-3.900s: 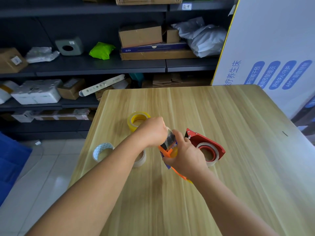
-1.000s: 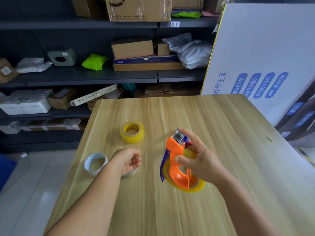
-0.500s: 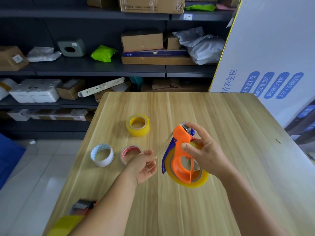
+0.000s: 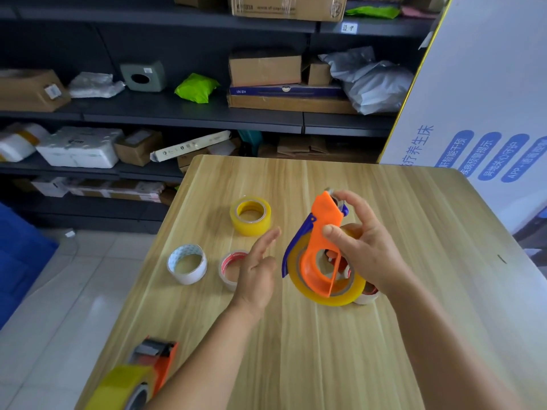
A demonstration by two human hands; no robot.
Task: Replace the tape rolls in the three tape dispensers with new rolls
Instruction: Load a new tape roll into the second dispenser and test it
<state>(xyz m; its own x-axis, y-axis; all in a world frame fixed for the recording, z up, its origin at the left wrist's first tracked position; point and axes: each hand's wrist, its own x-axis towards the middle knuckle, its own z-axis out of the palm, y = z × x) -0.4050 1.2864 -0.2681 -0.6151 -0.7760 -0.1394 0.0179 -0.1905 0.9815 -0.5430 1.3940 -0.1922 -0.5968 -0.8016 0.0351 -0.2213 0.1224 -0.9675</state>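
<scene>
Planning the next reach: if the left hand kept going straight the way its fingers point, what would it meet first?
The left hand points up and away, between the yellow tape roll and the orange dispenser. It would likely graze the yellow tape roll's near-right edge first, though depth is unclear.

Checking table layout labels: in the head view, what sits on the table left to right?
Orange dispenser at the near edge → white tape roll → red-printed roll → yellow roll → held orange dispenser.

Tape dispensers: two in plain view, an orange dispenser (image 4: pixel 321 253) held centre and a second dispenser (image 4: pixel 154 359) at the near left bench edge
Loose rolls: three, a yellow roll (image 4: pixel 250 216), white roll (image 4: pixel 186 263), red-cored roll (image 4: pixel 230 269)
Hands: two, left hand (image 4: pixel 256 273), right hand (image 4: pixel 362 247)
Benches: one bench (image 4: pixel 414 217)
</scene>
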